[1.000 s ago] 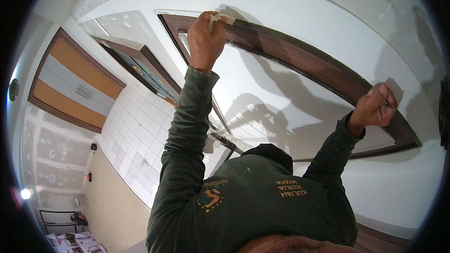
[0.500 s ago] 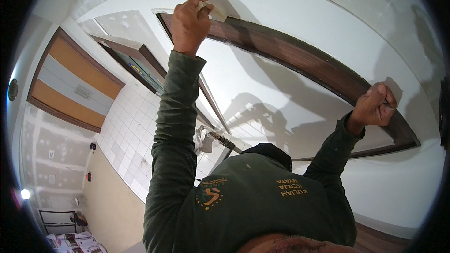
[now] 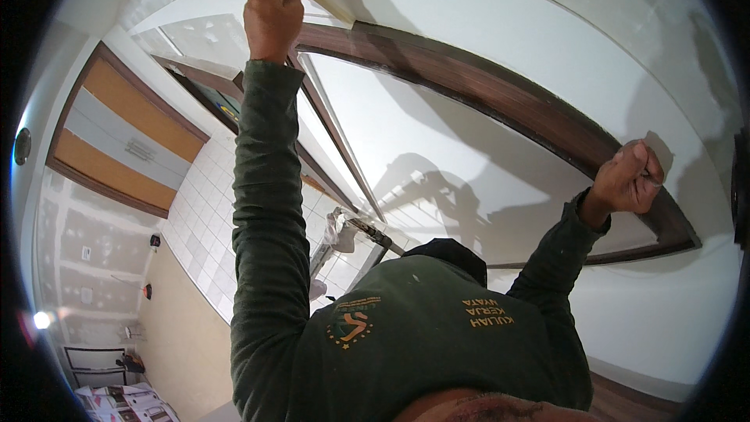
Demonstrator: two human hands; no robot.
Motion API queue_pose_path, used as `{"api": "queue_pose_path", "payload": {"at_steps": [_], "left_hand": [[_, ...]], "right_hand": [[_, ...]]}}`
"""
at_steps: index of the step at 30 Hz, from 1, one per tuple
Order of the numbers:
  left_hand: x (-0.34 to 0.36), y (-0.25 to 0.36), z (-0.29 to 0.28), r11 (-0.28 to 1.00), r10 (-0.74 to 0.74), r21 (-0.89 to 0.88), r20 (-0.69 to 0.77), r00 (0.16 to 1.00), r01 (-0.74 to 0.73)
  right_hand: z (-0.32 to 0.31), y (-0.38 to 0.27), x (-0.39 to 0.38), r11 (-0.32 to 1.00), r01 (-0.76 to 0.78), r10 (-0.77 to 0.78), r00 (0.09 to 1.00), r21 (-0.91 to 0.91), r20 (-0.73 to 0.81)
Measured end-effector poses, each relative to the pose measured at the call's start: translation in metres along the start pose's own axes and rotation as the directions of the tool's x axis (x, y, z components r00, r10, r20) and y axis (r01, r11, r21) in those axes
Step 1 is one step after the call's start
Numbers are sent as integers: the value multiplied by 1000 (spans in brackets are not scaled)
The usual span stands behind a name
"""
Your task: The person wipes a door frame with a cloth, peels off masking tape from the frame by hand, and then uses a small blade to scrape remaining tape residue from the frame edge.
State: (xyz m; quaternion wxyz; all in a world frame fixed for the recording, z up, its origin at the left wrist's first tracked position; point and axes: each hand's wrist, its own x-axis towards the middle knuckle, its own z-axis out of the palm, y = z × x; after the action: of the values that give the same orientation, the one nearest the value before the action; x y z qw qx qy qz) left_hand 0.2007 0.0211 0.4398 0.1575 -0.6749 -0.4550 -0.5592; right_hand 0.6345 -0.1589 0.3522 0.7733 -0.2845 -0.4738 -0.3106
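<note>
My left hand (image 3: 272,19), raised at the top left, is closed on a pale tape strip (image 3: 332,6). The strip stretches from my fingers to the upper edge of the dark wood door frame (image 3: 476,82), over white wall (image 3: 539,47). At that frame's right end is my right hand (image 3: 629,176), its fingers curled closed against or just beside the wood; what they grip, if anything, is too small to make out. Dark green sleeves cover both forearms, and hard shadows of my arms fall on the white surface inside the frame.
Below me a metal ladder (image 3: 375,242) carries a crumpled pale plastic bag (image 3: 337,230). Left lie white floor tiles (image 3: 199,227), an orange-and-grey double door (image 3: 117,148) and another framed opening (image 3: 211,98). Furniture or packaging (image 3: 125,398) sits at the lower left.
My left hand has moved up and leftward with the tape, and more of the strip stretches away from the frame's edge. My right hand has stayed nearly in place.
</note>
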Motion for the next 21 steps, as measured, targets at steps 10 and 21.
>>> {"api": "queue_pose_path", "payload": {"at_steps": [10,21], "left_hand": [[38,-52,-13,981,42,187,11,999,-43],[73,-105,-26,926,-77,372,1,997,71]], "right_hand": [[-5,7,-4,999,-33,33,999,21,5],[-9,13,-8,998,19,-17,999,-57,40]]}}
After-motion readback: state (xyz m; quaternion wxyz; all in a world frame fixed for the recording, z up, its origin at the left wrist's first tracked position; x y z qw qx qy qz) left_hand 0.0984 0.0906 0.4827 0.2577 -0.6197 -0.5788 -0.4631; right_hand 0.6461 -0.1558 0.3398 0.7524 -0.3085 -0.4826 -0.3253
